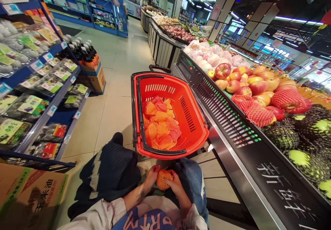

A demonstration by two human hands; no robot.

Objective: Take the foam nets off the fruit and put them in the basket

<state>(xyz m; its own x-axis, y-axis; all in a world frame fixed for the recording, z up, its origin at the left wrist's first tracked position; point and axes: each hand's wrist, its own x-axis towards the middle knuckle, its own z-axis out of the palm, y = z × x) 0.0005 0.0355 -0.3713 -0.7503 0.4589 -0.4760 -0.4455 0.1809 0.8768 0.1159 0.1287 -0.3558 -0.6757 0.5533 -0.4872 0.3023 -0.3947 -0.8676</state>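
While both hands, left and right, clamp their fingers on one netted fruit low in the frame, the red basket sits just above, holding netted ones.

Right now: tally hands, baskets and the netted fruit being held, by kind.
Hands: 2, left hand and right hand
Red basket: 1
Orange net-wrapped fruit held between both hands: 1
Total: 4
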